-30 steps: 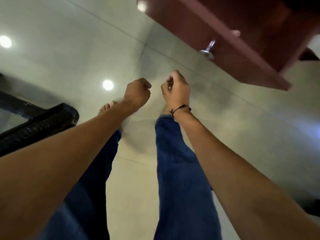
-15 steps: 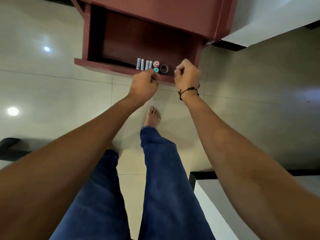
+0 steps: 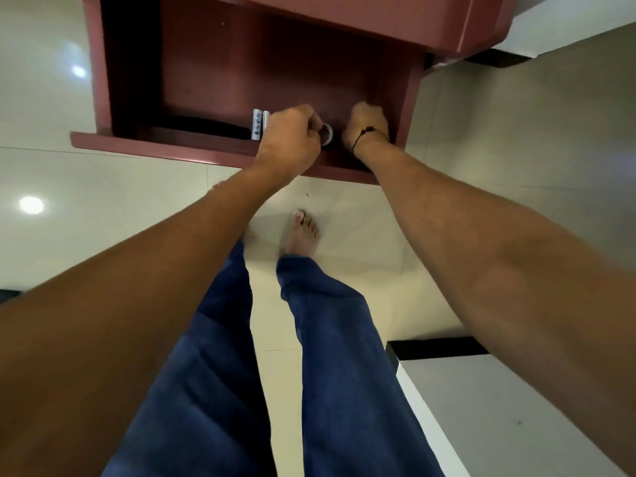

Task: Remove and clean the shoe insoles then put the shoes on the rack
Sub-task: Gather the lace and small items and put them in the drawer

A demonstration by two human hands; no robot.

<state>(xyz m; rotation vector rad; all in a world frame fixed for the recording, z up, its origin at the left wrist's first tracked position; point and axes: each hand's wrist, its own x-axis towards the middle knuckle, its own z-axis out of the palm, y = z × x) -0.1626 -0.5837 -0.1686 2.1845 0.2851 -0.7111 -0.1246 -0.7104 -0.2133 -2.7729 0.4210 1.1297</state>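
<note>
Your left hand (image 3: pixel 290 137) is curled inside the open reddish drawer (image 3: pixel 206 154), fingers touching a small tape ring (image 3: pixel 327 134) beside two batteries (image 3: pixel 260 125). Your right hand (image 3: pixel 366 127) is curled at the drawer's right corner; whether it grips anything you cannot tell. No shoes or insoles are in view, only bare feet on the tiled floor (image 3: pixel 103 208).

Evenly lit indoors — lamp glare on glossy floor (image 3: pixel 31 205) at nine o'clock; wide-angle stretching at edges, slightly soft.
</note>
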